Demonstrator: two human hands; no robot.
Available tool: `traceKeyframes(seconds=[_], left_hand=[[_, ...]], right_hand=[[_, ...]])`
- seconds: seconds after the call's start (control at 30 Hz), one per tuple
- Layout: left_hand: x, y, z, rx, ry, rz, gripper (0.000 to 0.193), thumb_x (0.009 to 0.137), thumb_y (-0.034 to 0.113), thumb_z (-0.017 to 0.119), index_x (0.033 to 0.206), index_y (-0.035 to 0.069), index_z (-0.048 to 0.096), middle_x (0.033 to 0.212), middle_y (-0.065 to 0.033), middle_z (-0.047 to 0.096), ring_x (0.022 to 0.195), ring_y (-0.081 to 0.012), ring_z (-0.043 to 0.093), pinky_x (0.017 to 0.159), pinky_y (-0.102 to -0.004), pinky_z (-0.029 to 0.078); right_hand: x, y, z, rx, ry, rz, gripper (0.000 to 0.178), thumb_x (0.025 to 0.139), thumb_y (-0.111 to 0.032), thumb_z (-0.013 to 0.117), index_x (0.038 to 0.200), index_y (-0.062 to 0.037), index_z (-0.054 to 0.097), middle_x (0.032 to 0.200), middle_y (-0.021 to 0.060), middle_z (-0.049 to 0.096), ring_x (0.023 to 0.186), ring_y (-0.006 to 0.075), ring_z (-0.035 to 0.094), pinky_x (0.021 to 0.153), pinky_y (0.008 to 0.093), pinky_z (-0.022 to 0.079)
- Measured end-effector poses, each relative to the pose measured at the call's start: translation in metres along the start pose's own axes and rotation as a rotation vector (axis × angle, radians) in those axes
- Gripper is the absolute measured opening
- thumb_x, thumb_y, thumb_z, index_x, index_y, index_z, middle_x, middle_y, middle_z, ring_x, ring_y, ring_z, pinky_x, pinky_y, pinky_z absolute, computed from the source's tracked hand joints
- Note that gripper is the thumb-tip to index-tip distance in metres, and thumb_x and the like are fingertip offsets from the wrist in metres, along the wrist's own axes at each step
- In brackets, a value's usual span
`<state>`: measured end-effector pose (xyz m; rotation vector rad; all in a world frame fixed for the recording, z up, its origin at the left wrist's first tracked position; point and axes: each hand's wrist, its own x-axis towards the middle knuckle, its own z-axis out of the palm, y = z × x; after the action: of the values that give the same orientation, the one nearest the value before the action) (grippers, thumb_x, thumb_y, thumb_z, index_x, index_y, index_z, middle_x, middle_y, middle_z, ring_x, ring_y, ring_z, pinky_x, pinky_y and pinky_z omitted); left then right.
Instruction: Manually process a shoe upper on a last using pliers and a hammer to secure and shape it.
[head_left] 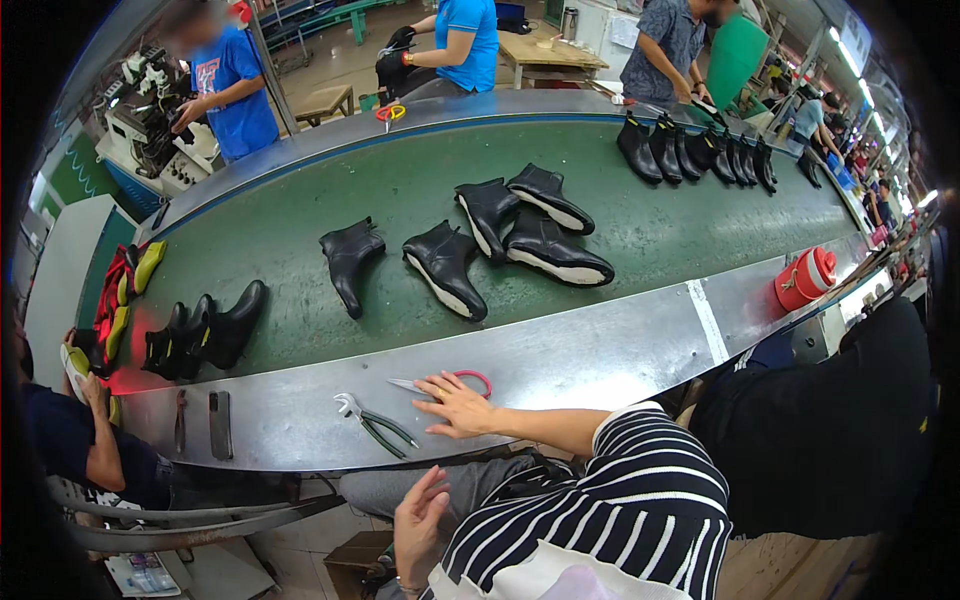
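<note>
My right hand [458, 405] lies palm down on the metal edge of the table, fingers spread, partly covering a pair of scissors [488, 382] with a red handle. The blades stick out to the left of the fingers. Beside it rest pincers [366, 416] with dark green handles and a bright metal head. Off the table's edge, above my lap, hangs my left hand [420, 525], its fingers loosely bent and apart with nothing in them. Beyond the metal edge, several black ankle boots [445, 270] with white soles lie on the green conveyor belt [290, 330].
More black boots [235, 325] lie at the left, others [665, 148] at the far right. A red jug [805, 278] stands on the right metal edge. A phone [220, 425] lies near a person [75, 430] at left. Other people work across the belt, near yellow-handled scissors [390, 113].
</note>
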<state>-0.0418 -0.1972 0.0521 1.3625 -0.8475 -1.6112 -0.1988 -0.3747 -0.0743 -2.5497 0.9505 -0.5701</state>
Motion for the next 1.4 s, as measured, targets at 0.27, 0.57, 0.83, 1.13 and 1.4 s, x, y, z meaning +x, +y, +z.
traceKeyframes(seconds=[0.27,0.57,0.83,1.13,1.4], left_hand=[[-0.016,0.173,0.039,-0.069,-0.547,0.672,0.035,0.094,0.015,0.056,0.121,-0.007,0.059,0.128,-0.0239,0.055,0.12,-0.0324,0.054,0.102,-0.0386,0.039],[-0.045,0.208,0.053,-0.647,-0.776,0.375,0.014,0.088,0.01,0.064,0.095,-0.002,0.065,0.098,-0.022,0.065,0.103,-0.0366,0.06,0.091,-0.047,0.046],[-0.047,0.18,0.039,-0.577,-0.529,0.631,0.016,0.09,0.01,0.059,0.082,-0.004,0.063,0.087,-0.0227,0.065,0.097,-0.0435,0.062,0.084,-0.0493,0.049],[-0.055,0.19,0.016,-0.626,-0.426,1.03,0.011,0.086,0.002,0.057,0.09,-0.008,0.062,0.094,-0.025,0.063,0.099,-0.0429,0.059,0.086,-0.0497,0.051],[-0.071,0.17,0.007,-0.469,-0.539,1.038,0.012,0.088,0.005,0.063,0.099,0.0,0.064,0.107,-0.0168,0.062,0.101,-0.0266,0.059,0.09,-0.0383,0.043]], right_hand=[[0.021,-0.024,0.032,-0.041,-0.013,-0.044,0.049,0.093,-0.041,0.052,0.133,-0.0146,0.051,0.145,0.0181,0.036,0.133,0.0357,0.035,0.112,0.0524,0.022],[0.028,-0.042,0.026,-0.076,-0.06,-0.18,0.049,0.09,-0.037,0.058,0.135,-0.0206,0.049,0.144,0.0109,0.041,0.132,0.0327,0.037,0.109,0.0591,0.023],[0.027,-0.043,0.047,-0.088,-0.065,-0.188,0.043,0.086,-0.029,0.061,0.128,-0.0216,0.057,0.14,0.0048,0.047,0.131,0.0315,0.038,0.108,0.058,0.024],[0.06,-0.056,0.054,-0.063,0.037,-0.182,0.041,0.081,-0.02,0.063,0.122,-0.0159,0.061,0.135,0.0071,0.051,0.129,0.0325,0.039,0.108,0.0583,0.022],[0.054,-0.062,0.058,-0.072,-0.02,-0.168,0.039,0.081,-0.021,0.064,0.12,-0.0187,0.063,0.136,0.0041,0.05,0.132,0.0297,0.036,0.11,0.0555,0.021]])
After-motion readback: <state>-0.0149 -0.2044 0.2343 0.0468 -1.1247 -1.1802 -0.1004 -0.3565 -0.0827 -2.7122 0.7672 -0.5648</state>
